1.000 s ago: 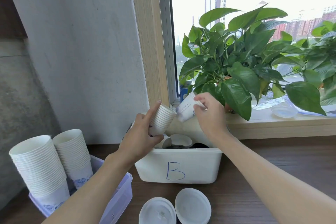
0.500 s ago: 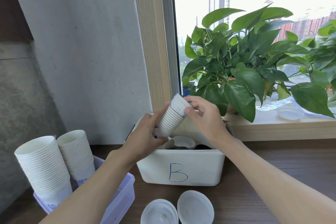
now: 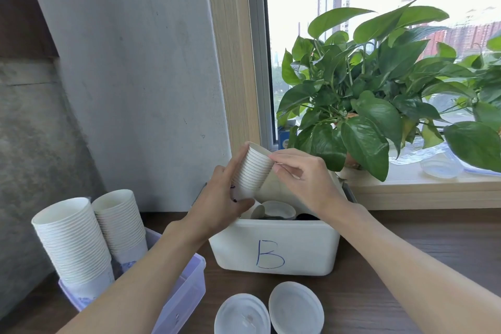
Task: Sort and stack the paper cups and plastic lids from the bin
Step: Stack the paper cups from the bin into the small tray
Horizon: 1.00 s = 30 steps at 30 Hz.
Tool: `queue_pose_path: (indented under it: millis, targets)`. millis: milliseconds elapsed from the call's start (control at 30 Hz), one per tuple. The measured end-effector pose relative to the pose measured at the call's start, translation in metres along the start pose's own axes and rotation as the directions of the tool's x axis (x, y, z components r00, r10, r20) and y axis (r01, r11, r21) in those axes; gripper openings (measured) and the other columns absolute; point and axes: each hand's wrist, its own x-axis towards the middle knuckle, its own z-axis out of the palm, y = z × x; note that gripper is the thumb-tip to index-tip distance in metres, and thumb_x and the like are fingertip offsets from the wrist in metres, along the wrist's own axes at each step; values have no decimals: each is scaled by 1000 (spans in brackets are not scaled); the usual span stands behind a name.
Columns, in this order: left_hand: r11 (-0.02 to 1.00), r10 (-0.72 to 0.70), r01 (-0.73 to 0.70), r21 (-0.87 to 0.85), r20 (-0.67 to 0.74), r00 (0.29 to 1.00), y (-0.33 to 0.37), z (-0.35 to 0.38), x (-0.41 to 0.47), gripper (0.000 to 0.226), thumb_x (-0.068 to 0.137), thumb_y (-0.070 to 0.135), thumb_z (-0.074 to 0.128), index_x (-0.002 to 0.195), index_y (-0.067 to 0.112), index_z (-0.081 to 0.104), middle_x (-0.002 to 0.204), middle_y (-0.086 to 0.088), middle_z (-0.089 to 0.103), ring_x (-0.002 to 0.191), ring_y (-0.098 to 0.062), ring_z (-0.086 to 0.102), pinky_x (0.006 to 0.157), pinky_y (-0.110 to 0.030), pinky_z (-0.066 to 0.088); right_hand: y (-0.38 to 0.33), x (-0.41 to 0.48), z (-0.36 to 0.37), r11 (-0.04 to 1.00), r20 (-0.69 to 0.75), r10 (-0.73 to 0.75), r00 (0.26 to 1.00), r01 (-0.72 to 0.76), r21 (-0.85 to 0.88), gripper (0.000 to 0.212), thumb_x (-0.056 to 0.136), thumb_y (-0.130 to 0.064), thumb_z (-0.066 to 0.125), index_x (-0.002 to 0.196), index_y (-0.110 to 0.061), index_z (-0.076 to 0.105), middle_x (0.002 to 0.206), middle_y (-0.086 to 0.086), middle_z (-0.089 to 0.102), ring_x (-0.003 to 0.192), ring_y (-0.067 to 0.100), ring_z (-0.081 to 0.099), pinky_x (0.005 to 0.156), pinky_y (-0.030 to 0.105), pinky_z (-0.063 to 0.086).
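Left hand (image 3: 222, 206) gripped nested cup stack (image 3: 253, 171), tilted over bin (image 3: 273, 249); right hand (image 3: 306, 179) pinched its rim, probably to seat 1 cup flush.

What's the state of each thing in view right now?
small cup stack, nested, tilted, held above the bin
left hand, grips the stack's lower part
right hand, pinches the stack's top rim
bin, open, marked B, loose cups inside
two tall cup stacks, upright in the clear tub
clear tub, open
two lids, flat on the table, side by side
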Motion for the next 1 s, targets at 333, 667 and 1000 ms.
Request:
queue_pose_path:
  millis: [333,667,1000]
  targets:
    - [999,13,-16,-29,-97,995,6,-3,-2,107,82,12,75,138,73,8,128,-2,45,93,-22,58,86,-36,54,-8,4,-1,994,114,98,989,-102,31,43,87,8,58,125,-12,62,132,4,55,119,2,55,106,31,45]
    - [942,29,-130,-310,-310,950,36,-53,-3,102,74,8,85,146,42,21,117,-3,64,91,-18,72,76,-31,60,-79,35,35,968,183,74,980,-114,222,77,79,-23,74,133,-55,29,129,-1,57,104,17,67,87,43,57]
    - [976,-132,68,-208,-310,941,-3,-113,-103,81,75,17,87,134,35,35,119,12,63,105,2,62,80,-14,50,-118,-3,131,964,214,87,973,-136,227,79,73,-23,81,131,-43,31,118,-5,58,96,17,66,79,47,58]
